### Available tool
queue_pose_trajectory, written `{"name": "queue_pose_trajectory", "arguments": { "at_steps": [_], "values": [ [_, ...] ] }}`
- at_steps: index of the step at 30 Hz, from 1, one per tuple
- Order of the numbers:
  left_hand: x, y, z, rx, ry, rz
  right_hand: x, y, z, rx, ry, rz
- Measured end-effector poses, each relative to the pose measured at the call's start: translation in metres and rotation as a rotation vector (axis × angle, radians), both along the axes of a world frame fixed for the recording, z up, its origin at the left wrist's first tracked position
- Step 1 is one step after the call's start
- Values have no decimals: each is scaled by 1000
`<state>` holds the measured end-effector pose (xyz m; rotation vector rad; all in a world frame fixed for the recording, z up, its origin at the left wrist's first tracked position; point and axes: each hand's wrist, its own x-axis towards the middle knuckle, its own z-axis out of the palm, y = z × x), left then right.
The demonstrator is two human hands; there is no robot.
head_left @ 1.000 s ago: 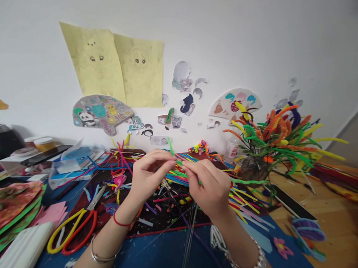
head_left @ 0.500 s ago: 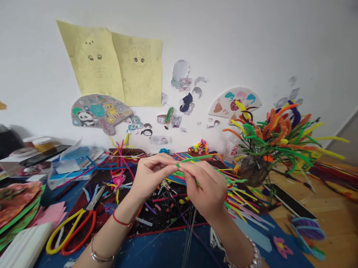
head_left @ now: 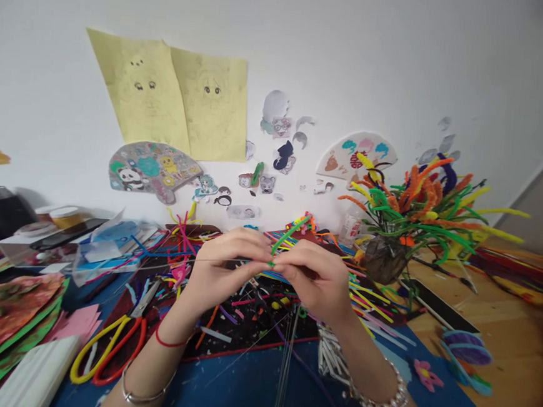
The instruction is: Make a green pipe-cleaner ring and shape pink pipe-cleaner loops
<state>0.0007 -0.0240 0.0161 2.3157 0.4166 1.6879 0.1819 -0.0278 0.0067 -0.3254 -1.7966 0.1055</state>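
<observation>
A green pipe cleaner [head_left: 289, 233] is held between my two hands over the middle of the table, its free end slanting up and to the right. My left hand [head_left: 228, 272] pinches its lower end between thumb and fingers. Close beside it, the fingertips of my right hand [head_left: 319, 279] are closed on the same end. A thin wire-like strand runs leftward from the fingertips. Beneath the hands lies a dark mat [head_left: 243, 327] strewn with scraps. Many coloured pipe cleaners [head_left: 371, 302] lie behind and to the right of my right hand.
Scissors with yellow and red handles [head_left: 119, 348] lie left of my left forearm. White sticks [head_left: 333, 356] are bundled by my right wrist. A vase of pipe-cleaner stems [head_left: 387, 259] stands at the right, near a phone [head_left: 439, 304]. A dark flask [head_left: 8, 205] is at far left.
The green pipe cleaner has swung from nearly level to steeply upward. Both hands have shifted slightly, with the wrists farther apart. A thin strand now shows to the left.
</observation>
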Motion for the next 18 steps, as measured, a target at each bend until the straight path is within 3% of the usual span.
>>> {"name": "queue_pose_trajectory", "arguments": {
  "at_steps": [4,7,9,12,15,18],
  "values": [
    [-3,-2,-1,281,134,141,6,-11,9,-67,-96,-64],
    [-2,-2,-3,320,114,228,9,-20,13,9,-163,-190],
    [1,-2,-3,216,83,239,11,-22,13,101,-221,-304],
    [6,-3,-1,-76,58,162,15,-19,12,284,-298,-469],
    [10,-4,0,-385,-31,44,18,-15,12,440,-326,-542],
    [15,-5,-3,-636,-139,-78,19,-13,13,502,-344,-585]
  ]
}}
